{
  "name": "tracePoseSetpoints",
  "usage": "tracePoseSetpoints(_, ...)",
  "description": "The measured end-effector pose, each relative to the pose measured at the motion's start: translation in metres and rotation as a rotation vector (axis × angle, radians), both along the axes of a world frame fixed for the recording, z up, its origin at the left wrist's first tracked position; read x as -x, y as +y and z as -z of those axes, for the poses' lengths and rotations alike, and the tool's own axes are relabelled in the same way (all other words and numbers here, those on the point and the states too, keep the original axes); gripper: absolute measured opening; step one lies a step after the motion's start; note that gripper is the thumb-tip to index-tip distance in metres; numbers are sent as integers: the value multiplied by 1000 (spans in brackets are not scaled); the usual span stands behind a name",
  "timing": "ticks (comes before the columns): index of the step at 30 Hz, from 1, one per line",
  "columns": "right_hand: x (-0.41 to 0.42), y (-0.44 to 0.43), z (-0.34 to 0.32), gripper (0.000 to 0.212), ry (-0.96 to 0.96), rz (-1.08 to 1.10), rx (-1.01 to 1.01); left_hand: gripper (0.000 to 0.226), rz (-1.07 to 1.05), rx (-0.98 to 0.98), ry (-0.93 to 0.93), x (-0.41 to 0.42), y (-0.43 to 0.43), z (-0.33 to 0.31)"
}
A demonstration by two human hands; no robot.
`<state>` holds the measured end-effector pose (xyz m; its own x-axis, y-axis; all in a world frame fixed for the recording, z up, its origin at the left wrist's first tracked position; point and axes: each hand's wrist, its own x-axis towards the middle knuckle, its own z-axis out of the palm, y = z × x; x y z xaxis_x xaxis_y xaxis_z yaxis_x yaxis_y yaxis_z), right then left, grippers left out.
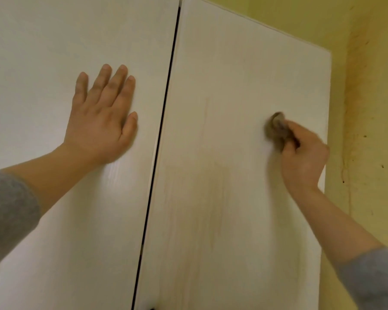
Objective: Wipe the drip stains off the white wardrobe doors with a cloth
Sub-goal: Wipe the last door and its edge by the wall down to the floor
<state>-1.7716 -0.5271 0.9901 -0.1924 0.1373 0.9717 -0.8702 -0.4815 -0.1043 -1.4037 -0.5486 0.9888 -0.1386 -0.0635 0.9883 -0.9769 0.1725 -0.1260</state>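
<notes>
Right of the door gap (164, 121), the right hand (302, 162) held the bunched cloth (274, 128) in a closed grip against the right wardrobe door (233, 70). The left hand (103, 124) lay flat left of that gap, grip wide. Firm strokes should follow the drip stains (213, 211) lower, nearer the gap.

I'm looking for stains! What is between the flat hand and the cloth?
In the head view: the left door's edge, the dark gap, then a faint drip streak on the right door.
</notes>
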Motion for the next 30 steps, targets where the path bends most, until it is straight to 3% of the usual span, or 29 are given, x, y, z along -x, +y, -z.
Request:
tracePoseSetpoints(5,16,-15,-39,45,-55,-7,-53,67,-14,9,0,-1,-2,-1)
tracePoseSetpoints(11,-3,-28,43,50,-30,0,5,67,-17,14,4,-2,-3,-1)
tracePoseSetpoints(15,-10,-15,85,50,7,-65,-57,68,-11,0,9,0,-1,-1)
tracePoseSetpoints(18,0,-6,62,51,-34,-118,-62,68,-10,-3,6,1,0,-1)
tracePoseSetpoints(21,21,-4,7,47,-88,-46,24,68,-13,-3,8,1,0,-2)
tracePoseSetpoints(24,42,-9,-33,47,-74,21,-23,68,-4,5,5,1,-1,-2)
tracePoseSetpoints(30,36,-36,12,48,-126,-29,57,68,-8,21,9,0,-1,-1)
